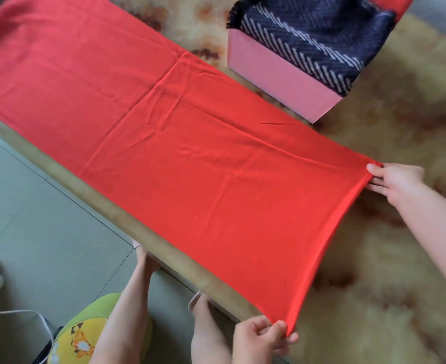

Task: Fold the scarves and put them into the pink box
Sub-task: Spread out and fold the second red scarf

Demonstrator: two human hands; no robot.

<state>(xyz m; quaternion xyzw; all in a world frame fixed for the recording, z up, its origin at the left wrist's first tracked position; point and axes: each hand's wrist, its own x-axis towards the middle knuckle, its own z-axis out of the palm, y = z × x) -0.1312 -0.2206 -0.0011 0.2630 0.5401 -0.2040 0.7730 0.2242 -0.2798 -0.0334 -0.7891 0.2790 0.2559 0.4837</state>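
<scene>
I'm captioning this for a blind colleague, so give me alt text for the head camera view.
Two hands stretch a red scarf flat along a marbled table, the left hand and right hand each pinching a corner of one end. Beyond it, a pink box holds a navy striped scarf.

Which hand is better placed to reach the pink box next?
Right, probably: the right hand pinches the red fabric scarf at the corner nearer the pink rectangular box; the left hand grips the opposite corner.
</scene>
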